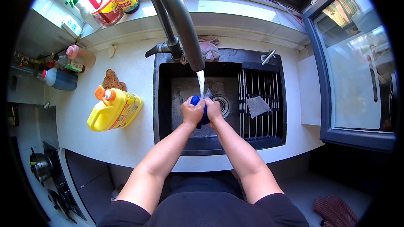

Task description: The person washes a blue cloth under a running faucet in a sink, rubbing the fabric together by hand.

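Both of my hands are closed around a dark blue cloth, bunched up over the black sink. My left hand grips one side, with a bit of blue poking out above the thumb. On the other side, my right hand presses close against it. Water runs from the grey faucet down onto the cloth and hands. Much of the cloth is hidden by my fingers. The round drain shows just right of my right hand.
A roll-up rack with a grey scouring cloth covers the sink's right side. Left on the counter stand a yellow detergent jug and a brown rag. A pink rag lies behind the faucet. An open window juts in at right.
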Tool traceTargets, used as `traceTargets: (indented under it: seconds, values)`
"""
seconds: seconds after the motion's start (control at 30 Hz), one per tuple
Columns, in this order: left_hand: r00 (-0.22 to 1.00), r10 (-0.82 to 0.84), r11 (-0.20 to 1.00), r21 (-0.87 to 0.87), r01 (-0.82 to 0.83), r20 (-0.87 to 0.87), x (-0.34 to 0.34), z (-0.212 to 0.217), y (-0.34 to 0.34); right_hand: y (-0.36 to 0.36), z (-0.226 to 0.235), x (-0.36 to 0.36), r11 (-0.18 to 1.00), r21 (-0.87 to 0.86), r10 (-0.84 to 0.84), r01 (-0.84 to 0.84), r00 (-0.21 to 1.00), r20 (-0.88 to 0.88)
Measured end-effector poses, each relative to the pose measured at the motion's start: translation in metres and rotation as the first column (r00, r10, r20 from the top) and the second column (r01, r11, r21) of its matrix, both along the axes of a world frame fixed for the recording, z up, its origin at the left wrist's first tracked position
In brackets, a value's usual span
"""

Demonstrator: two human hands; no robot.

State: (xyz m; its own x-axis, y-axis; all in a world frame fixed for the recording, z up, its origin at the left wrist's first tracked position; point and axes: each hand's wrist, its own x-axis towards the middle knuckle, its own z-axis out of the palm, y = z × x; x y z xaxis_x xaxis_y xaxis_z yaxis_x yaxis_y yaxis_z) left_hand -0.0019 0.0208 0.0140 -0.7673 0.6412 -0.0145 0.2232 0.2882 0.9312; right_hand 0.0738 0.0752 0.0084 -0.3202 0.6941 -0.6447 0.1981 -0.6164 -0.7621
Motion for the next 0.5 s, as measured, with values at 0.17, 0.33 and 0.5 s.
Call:
traceTargets:
  seconds: [0.17, 0.33, 0.5]
  values:
    - [0.979, -0.055, 0.998, 0.029, 0.05, 0.195, -0.008, -0.001, -0.014, 0.004, -0.003, 0.023, 0.949, -0.315, -0.101, -0.017, 0.93, -0.355]
    - [0.763, 0.048, 0.961, 0.178, -0.211, 0.645, -0.011, 0.017, -0.027, -0.008, 0.024, 0.028, 0.901, -0.428, -0.251, 0.074, 0.893, -0.373]
    - [0.731, -0.055, 0.966, 0.221, -0.133, 0.68, -0.012, 0.025, -0.029, -0.018, 0.045, 0.025, 0.702, -0.683, -0.187, -0.2, 0.874, -0.448]
